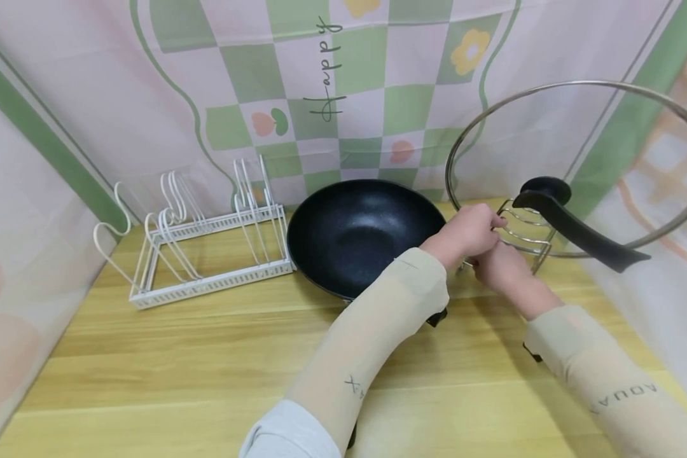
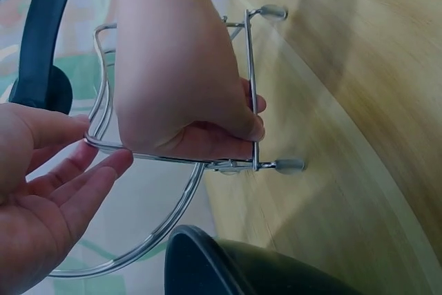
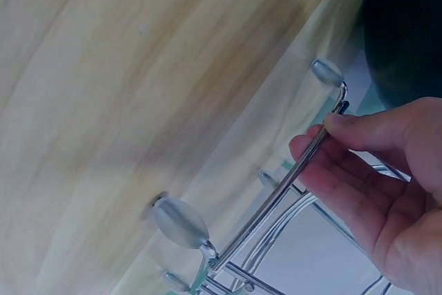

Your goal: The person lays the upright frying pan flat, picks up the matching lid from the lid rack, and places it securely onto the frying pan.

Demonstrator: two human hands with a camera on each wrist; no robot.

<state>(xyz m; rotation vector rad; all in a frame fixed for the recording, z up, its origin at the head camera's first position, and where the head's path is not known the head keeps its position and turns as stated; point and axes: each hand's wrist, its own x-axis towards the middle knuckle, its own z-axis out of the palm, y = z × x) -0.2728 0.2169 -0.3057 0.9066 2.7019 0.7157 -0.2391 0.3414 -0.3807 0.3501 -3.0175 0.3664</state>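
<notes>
At the right of the table a silver wire rack (image 1: 541, 245) holds a large glass lid (image 1: 592, 159) upright, with a steel rim and a black handle (image 1: 584, 235). My left hand (image 2: 48, 191) pinches the rack's upper wire at a corner, between thumb and fingers. Lower down, my right hand (image 3: 387, 184) grips the bottom bar (image 3: 266, 205), thumb on one side and fingers curled on the other. Translucent oval feet (image 3: 181, 222) show at the bar's ends. In the head view my left hand (image 1: 469, 229) is just above my right hand (image 1: 506, 267).
A black wok (image 1: 355, 235) sits in the middle, close to my left forearm, which covers part of it. Left of it stands a white rack (image 1: 206, 280) with upright wire dividers. Printed cloth (image 1: 355, 76) hangs behind the wooden table (image 1: 177, 375).
</notes>
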